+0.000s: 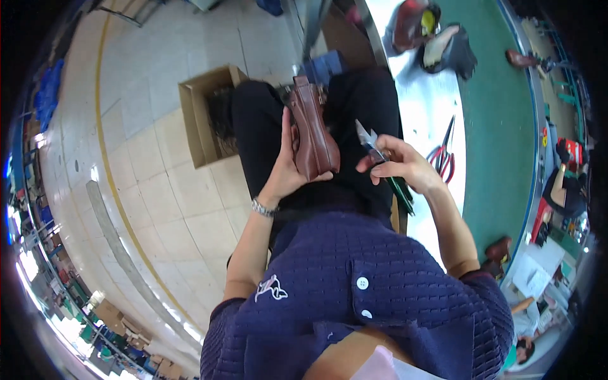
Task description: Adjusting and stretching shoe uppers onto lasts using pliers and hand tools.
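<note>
A brown leather shoe upper with a seam down its middle stands above my lap, over my dark trousers. My left hand wraps its left side and lower end, the thumb lying along the leather. To the right, apart from the shoe upper, my right hand holds a pair of snips with green handles. Their pointed metal blades stick out past my fingers toward the upper left. Part of the handles is hidden by my palm.
An open cardboard box with dark contents stands on the tiled floor at my left. On the white table at right lie red-handled scissors, a brown shoe and a dark shoe. Beyond runs a green surface with shoes along it.
</note>
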### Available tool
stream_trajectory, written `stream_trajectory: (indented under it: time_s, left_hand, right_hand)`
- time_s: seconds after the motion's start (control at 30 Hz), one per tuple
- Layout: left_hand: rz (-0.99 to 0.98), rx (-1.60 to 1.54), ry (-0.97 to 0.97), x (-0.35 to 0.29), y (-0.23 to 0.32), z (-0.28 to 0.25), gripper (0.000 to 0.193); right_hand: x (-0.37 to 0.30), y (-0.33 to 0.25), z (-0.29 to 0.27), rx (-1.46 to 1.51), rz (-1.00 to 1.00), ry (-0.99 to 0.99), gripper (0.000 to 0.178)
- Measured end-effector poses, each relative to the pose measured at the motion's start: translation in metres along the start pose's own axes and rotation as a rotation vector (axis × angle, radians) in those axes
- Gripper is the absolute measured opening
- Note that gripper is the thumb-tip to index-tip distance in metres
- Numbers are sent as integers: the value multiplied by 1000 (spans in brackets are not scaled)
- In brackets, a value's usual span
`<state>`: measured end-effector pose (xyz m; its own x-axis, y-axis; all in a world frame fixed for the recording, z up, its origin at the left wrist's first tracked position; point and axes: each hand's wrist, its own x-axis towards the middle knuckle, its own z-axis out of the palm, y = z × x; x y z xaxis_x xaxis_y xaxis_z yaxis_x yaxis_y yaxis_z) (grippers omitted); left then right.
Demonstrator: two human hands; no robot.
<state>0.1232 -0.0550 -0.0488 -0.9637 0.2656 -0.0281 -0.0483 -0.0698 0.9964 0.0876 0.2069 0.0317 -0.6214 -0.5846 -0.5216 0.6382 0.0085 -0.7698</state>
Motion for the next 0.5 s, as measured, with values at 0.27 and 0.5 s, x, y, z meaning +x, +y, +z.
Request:
stream_trajectory:
  time_s: [0.27, 0.5]
  left_hand:
    - [-221, -616, -207, -16, -29, -13, 158]
    - [-227, -402, 124, 7, -14, 16, 58]
  right_hand:
    - [3, 28, 23, -72, 208, -87, 29]
    - [8, 35, 22, -202, 279, -77, 44]
